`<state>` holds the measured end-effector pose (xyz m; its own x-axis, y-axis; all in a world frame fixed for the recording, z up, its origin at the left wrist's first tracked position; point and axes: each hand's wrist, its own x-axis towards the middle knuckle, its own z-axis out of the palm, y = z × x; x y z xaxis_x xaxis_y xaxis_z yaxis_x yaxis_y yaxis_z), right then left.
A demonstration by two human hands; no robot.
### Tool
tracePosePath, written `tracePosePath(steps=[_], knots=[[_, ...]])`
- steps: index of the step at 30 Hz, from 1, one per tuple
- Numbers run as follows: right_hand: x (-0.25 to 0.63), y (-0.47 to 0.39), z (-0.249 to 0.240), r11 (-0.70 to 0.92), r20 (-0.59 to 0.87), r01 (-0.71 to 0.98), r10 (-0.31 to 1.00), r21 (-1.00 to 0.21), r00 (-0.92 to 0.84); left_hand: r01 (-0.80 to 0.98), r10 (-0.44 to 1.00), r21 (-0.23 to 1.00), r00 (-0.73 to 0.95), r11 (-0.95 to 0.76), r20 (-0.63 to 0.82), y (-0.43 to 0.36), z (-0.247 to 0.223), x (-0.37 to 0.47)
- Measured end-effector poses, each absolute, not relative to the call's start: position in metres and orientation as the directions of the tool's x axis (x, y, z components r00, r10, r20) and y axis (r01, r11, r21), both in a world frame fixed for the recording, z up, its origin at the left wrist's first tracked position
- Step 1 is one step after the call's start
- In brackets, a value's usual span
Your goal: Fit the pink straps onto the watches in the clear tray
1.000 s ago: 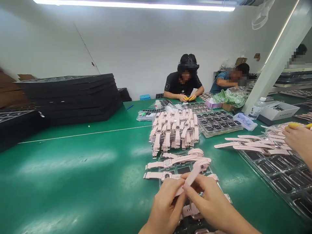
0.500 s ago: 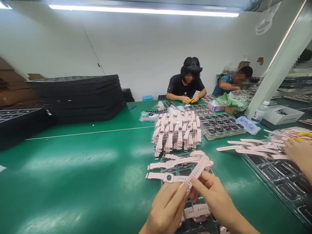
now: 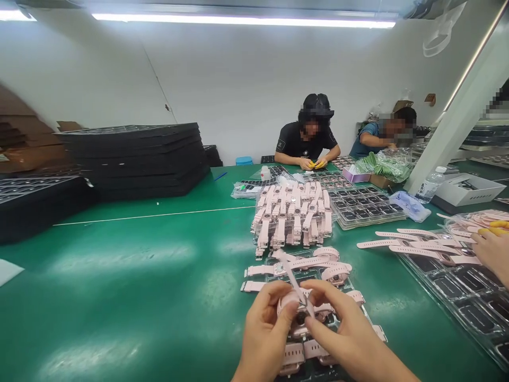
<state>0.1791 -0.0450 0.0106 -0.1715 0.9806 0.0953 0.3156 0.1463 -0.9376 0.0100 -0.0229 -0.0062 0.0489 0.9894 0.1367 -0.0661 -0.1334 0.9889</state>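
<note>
Between my two hands is a pink watch band (image 3: 293, 278), one end pointing up and to the left, with a curled part beside my left fingers. My left hand (image 3: 264, 331) is closed on the curled side. My right hand (image 3: 344, 323) pinches the band from the other side, thumb and forefinger near its middle. Fingers hide part of what is held. Below and around the hands, pink smartwatches (image 3: 336, 274) lie on a clear tray with dark compartments (image 3: 306, 276). Just beyond it stands a heap of pink smartwatches (image 3: 292, 212).
At right, another person's hand (image 3: 493, 252) with yellow fingertip covers is over pink watches on a tray (image 3: 445, 286). Two people sit across the green table (image 3: 139, 281). Black tray stacks (image 3: 139, 164) stand at left. A bottle (image 3: 431, 185) and white box (image 3: 469, 191) stand back right.
The band was held up, leaning right; now it is turned to lean left, with a curled part between my hands. Both hands have changed grip. The view has shifted slightly.
</note>
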Motion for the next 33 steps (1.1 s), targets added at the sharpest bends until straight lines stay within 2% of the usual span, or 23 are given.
tracePosePath(steps=[2,4,8,11,14,17,19,23,27,31,33], knots=[[0.179,-0.046,0.01,0.127,0.081,0.315,0.984,-0.94,-0.157,-0.199,0.998,0.98,0.066,-0.007,0.021,-0.021,-0.005,0.011],[0.179,-0.048,0.013,0.109,0.061,0.302,0.984,-0.947,-0.165,-0.268,0.989,0.962,0.145,0.055,-0.016,-0.021,-0.002,0.012],[0.176,-0.049,0.021,0.063,0.002,0.222,0.964,-0.973,-0.265,-0.284,0.926,0.953,0.376,0.11,0.005,-0.029,0.007,0.013],[0.174,-0.046,0.018,0.058,0.027,0.109,0.965,-0.992,-0.262,-0.304,0.885,0.948,0.463,0.098,0.057,-0.033,0.006,0.012],[0.174,-0.043,0.01,0.042,0.053,-0.062,0.98,-0.997,-0.191,-0.265,0.911,0.964,0.399,0.005,0.105,-0.028,0.001,0.009],[0.177,-0.041,0.006,0.021,0.051,-0.207,0.989,-0.978,-0.141,-0.075,0.941,0.996,0.331,-0.046,0.068,-0.021,-0.002,0.008],[0.179,-0.04,0.007,0.008,0.04,-0.213,0.988,-0.977,-0.146,0.007,0.938,0.999,0.345,-0.052,0.046,-0.018,0.0,0.007],[0.182,-0.039,0.012,-0.018,0.015,-0.154,0.977,-0.988,-0.212,-0.007,0.945,0.999,0.323,-0.043,0.043,-0.016,0.002,0.005],[0.179,-0.036,0.015,0.006,0.045,-0.184,0.976,-0.983,-0.211,0.031,0.929,0.994,0.358,-0.109,0.091,-0.015,0.004,0.005],[0.174,-0.035,0.012,0.044,0.079,-0.223,0.985,-0.974,-0.152,-0.007,0.968,0.998,0.242,-0.064,0.064,-0.016,0.007,0.007],[0.173,-0.036,0.009,0.071,0.088,-0.149,0.991,-0.986,-0.106,-0.004,0.973,0.997,0.22,-0.071,0.07,-0.015,0.006,0.007]])
